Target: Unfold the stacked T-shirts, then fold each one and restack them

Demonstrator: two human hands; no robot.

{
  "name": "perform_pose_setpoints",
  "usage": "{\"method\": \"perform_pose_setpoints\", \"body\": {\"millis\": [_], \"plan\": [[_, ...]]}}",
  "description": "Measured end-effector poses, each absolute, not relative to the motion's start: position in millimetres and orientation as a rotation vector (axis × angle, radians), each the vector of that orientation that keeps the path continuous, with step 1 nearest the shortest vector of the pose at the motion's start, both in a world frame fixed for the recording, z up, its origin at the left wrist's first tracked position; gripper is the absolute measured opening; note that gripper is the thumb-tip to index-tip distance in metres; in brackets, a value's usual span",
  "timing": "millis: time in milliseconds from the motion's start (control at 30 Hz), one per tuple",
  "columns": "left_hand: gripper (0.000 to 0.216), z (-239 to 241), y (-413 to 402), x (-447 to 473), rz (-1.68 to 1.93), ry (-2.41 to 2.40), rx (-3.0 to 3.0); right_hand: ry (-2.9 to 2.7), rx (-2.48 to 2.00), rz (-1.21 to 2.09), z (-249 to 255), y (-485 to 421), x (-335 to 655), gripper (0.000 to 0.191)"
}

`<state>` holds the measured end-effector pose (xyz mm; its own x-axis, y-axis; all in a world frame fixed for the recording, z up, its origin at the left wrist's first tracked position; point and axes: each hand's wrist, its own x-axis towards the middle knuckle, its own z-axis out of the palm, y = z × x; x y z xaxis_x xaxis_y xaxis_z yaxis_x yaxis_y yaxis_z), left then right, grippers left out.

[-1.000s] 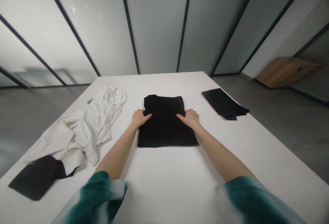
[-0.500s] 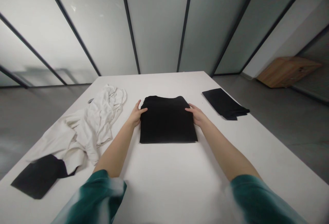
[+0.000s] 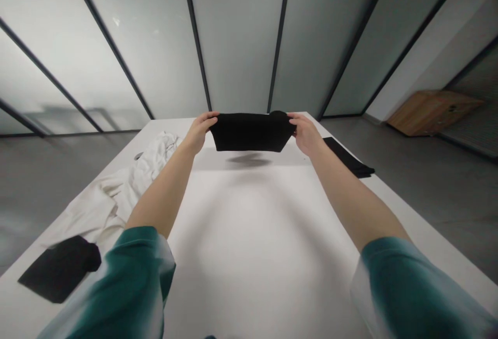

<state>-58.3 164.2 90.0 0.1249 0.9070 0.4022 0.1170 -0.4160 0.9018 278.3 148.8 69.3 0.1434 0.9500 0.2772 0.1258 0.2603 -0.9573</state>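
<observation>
**Item:** folded black garment (image 3: 251,131), held in the air betw. both grips, clear of the tabletop (image 3: 252,235). Its shadow falls on the tabletop directly below.

**Grips:** left grip (image 3: 200,129) is closed on the item's left edge. Right grip (image 3: 305,131) is closed on its right edge. Finger placement under the cloth can't be seen. The item spans the gap grip to grip, approx. level, w/ its lower edge hanging a little below the knuckles.

**Handling (assessed):** soft cloth, light, no stiffness. Likely to sag mid-span and shed its folds if either grip slackens. Not fragile, not slippery. Best hold pts are the two side edges w/ all layers pinched together, as now. A one-sided hold would prob. let it fall open.

**Surroundings:**
- White garment heap (image 3: 128,194) lies on the tabletop, below and outboard of the left grip.
- Dark cloth (image 3: 58,271) lies on the same side, nearer the person.
- Second folded black piece (image 3: 350,157) lies just below and outboard of the right grip.
- None touches the item.
</observation>
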Motion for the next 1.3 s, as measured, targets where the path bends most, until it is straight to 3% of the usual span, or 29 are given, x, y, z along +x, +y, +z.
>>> {"method": "perform_pose_setpoints", "body": {"millis": [233,433,567,667,800,933,1300], "plan": [[0.056,29.9,57.0,-118.5,0.662,1.458,1.706,-1.694,-1.475,1.004,-2.1,45.0,320.6,0.04],[0.057,-5.6,59.7,-111.5,0.835,1.6,1.778,-1.634,-1.562,0.744,-27.9,45.0,323.5,0.034],[0.062,-23.6,85.6,-67.0,0.719,1.773,1.677,-1.643,-1.605,0.602,-32.8,68.9,284.8,0.044],[0.059,-43.1,97.8,-48.2,0.837,1.805,1.592,-1.591,-1.662,0.589,-45.2,79.7,263.8,0.044],[0.04,-62.6,101.3,-51.7,1.079,1.626,1.554,-1.542,-1.639,0.628,-65.7,85.3,259.1,0.028],[0.027,-65.0,100.8,-59.2,1.172,1.491,1.574,-1.516,-1.528,0.431,-74.6,85.1,262.7,0.027],[0.032,-63.3,109.2,-45.3,1.33,1.215,1.338,-1.438,-1.391,0.151,-61.9,74.3,259.4,0.034]]}}
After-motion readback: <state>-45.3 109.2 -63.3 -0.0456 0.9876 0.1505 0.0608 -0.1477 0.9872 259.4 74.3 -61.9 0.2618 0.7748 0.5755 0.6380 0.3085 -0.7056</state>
